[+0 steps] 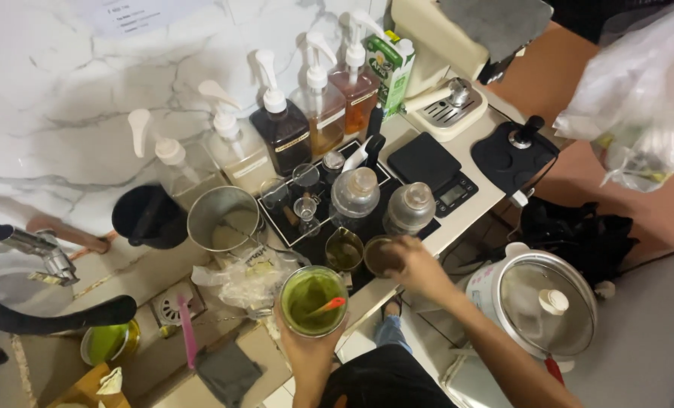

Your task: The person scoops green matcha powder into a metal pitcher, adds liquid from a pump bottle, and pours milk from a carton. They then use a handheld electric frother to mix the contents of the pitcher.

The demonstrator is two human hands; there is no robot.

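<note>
My left hand (307, 349) grips a clear cup (313, 300) of thick green liquid from below. An orange-red spoon (329, 305) rests inside it. My right hand (412, 263) reaches forward and closes around a small glass (380, 255) of brown liquid at the counter's edge. Beside that glass stands another small glass (344, 251) with olive-coloured liquid. Two domed glass jars (354, 194) (410, 207) stand just behind them on a black tray (290, 227).
Several pump bottles (284, 130) line the marble wall, beside a green carton (391, 66). A steel pot (224, 218), black pitcher (146, 214), black scale (431, 168), tamper mat (514, 155) and crumpled plastic bag (250, 278) share the counter. A rice cooker (542, 301) sits low right.
</note>
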